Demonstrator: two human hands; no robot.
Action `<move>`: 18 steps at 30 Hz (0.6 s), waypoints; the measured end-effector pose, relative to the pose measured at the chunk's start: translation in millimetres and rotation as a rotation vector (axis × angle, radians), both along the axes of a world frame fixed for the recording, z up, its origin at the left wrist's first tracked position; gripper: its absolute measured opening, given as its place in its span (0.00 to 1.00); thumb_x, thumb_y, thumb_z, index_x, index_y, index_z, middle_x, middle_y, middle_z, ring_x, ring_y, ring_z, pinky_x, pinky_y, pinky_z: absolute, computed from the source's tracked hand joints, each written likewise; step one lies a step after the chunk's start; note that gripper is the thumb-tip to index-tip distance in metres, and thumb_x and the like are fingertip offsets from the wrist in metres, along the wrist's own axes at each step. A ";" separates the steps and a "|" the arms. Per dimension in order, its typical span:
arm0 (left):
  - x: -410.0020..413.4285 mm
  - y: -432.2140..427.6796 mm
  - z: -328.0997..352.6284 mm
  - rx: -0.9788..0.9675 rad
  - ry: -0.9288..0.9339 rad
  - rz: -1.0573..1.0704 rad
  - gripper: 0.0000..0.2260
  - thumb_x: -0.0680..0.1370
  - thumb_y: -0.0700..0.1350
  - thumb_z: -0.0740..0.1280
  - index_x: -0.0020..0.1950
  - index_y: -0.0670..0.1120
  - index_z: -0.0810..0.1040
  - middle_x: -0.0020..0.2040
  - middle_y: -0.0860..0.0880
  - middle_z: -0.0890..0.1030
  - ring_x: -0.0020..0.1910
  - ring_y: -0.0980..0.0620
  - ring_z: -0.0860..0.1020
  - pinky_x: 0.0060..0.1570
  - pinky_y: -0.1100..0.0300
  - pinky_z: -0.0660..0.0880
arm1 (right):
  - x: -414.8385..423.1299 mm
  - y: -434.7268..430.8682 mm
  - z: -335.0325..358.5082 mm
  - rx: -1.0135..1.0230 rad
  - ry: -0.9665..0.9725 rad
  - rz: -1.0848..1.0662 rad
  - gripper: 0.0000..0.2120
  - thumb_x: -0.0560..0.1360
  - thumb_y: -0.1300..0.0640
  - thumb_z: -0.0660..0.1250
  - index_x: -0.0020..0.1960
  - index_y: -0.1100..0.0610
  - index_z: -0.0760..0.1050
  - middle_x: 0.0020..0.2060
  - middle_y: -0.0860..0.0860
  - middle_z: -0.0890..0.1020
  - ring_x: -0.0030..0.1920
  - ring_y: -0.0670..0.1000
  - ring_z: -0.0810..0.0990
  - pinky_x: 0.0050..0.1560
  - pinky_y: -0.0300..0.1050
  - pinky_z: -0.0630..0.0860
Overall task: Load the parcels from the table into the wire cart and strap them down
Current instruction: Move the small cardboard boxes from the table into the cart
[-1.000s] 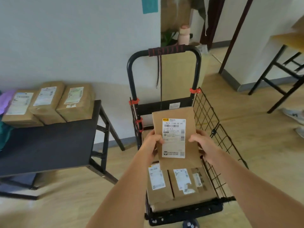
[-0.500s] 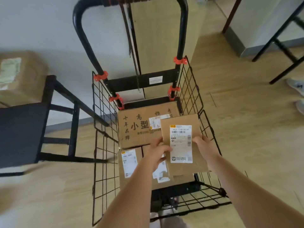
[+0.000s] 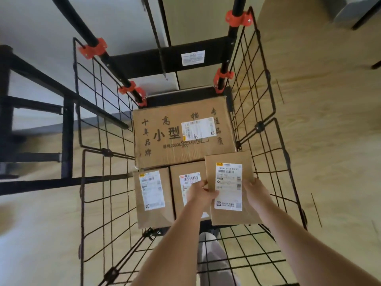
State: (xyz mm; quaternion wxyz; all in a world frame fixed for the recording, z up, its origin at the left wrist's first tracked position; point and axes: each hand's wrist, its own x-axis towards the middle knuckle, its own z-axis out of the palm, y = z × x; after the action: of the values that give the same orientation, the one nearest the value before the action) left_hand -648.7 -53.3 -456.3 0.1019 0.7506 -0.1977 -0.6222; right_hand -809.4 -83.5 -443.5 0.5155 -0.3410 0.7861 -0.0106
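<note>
Pinching opposite edges, left hand (image 3: 201, 194) and right hand (image 3: 254, 193) held a flat parcel (image 3: 227, 159) whose label (image 3: 228, 187) read "1148-00 A9"; the large carton (image 3: 165, 150) in the wire cart (image 3: 266, 141) bore "小型".

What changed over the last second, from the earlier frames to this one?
The held parcel came down from above the wire cart towards its near right corner. The left hand and right hand grip it as before; the large box and two small parcels lie unmoved.

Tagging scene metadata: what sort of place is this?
Probably a home or small office room, not a warehouse: pale wood-plank floor, plain white wall, black metal-framed table beside the black wire cart loaded with brown cardboard parcels.
</note>
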 end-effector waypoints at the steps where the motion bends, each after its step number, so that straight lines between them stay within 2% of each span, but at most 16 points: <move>1: -1.2 -1.0 -3.8 0.012 -0.014 -0.017 0.24 0.74 0.42 0.74 0.69 0.47 0.74 0.55 0.48 0.84 0.52 0.48 0.83 0.54 0.50 0.81 | 0.1 -0.5 -5.1 0.013 0.009 0.007 0.13 0.81 0.52 0.56 0.59 0.57 0.73 0.41 0.51 0.81 0.38 0.50 0.80 0.32 0.43 0.72; 5: -7.0 -5.7 -17.2 0.047 -0.067 -0.081 0.23 0.74 0.42 0.73 0.69 0.48 0.75 0.52 0.48 0.85 0.50 0.49 0.83 0.54 0.52 0.80 | -1.6 -7.1 -22.4 0.043 0.069 0.039 0.16 0.79 0.50 0.56 0.60 0.57 0.74 0.42 0.52 0.82 0.41 0.54 0.80 0.39 0.50 0.77; 9: -9.5 -7.9 -25.3 0.053 -0.175 -0.158 0.14 0.75 0.43 0.70 0.61 0.49 0.80 0.50 0.47 0.85 0.51 0.47 0.83 0.50 0.56 0.80 | 0.9 -11.1 -33.1 0.070 0.100 0.094 0.12 0.81 0.54 0.54 0.56 0.58 0.73 0.37 0.50 0.78 0.36 0.50 0.76 0.33 0.45 0.69; 11: -9.3 -9.0 -26.8 0.054 -0.237 -0.192 0.11 0.76 0.43 0.69 0.59 0.48 0.79 0.51 0.47 0.84 0.51 0.47 0.82 0.46 0.58 0.78 | 3.5 -11.0 -36.2 0.075 0.090 0.084 0.13 0.81 0.53 0.54 0.56 0.59 0.72 0.37 0.51 0.79 0.36 0.50 0.77 0.32 0.44 0.70; 15: -12.2 -13.2 -25.4 0.087 -0.243 -0.222 0.18 0.77 0.42 0.69 0.66 0.45 0.73 0.58 0.45 0.81 0.56 0.45 0.79 0.54 0.53 0.78 | 6.7 -7.0 -38.8 0.055 0.044 0.068 0.14 0.82 0.49 0.56 0.61 0.56 0.71 0.44 0.52 0.83 0.39 0.51 0.82 0.32 0.46 0.78; 18: -15.2 -16.7 -21.0 0.093 -0.188 -0.247 0.23 0.77 0.41 0.69 0.71 0.46 0.70 0.64 0.47 0.78 0.60 0.46 0.78 0.53 0.57 0.75 | 8.7 -5.6 -34.7 0.066 0.007 0.087 0.18 0.83 0.48 0.55 0.70 0.53 0.68 0.53 0.53 0.82 0.45 0.53 0.83 0.39 0.49 0.82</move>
State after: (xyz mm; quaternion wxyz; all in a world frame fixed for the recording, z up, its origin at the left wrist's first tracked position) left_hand -664.0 -70.0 -477.3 -0.0293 0.7792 -0.2682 -0.5657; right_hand -800.6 -89.1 -478.2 0.5237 -0.3576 0.7722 0.0389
